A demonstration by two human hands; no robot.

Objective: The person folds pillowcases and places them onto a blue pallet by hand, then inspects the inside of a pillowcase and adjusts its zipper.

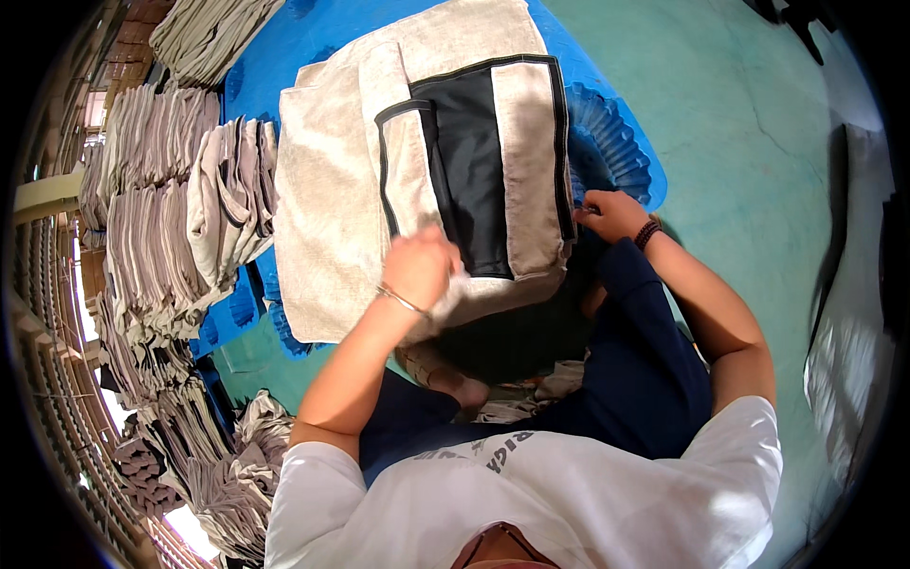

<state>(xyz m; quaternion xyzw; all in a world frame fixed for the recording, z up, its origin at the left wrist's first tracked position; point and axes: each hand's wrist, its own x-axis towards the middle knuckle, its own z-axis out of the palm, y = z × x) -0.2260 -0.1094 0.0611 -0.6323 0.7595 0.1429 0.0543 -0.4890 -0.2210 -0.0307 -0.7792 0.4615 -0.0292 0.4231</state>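
A stack of beige cloth pieces (327,204) lies in front of me. On top is a piece with a black panel (471,166) and black-edged beige strips. My left hand (419,268) is over the near edge of this cloth, its fingers curled and partly blurred; what they grip, if anything, is hidden. At the cloth's right edge my right hand (614,216) is closed in a pinch, with a small dark thing at its fingertips that I cannot make out.
The cloth rests on a blue plastic surface (621,104) with a ribbed round hollow at right. Tall stacks of folded beige cloth (156,218) stand at left, and more cloth is heaped lower left (261,427). Crumpled cloth (559,381) lies between my legs. The floor (720,123) is green.
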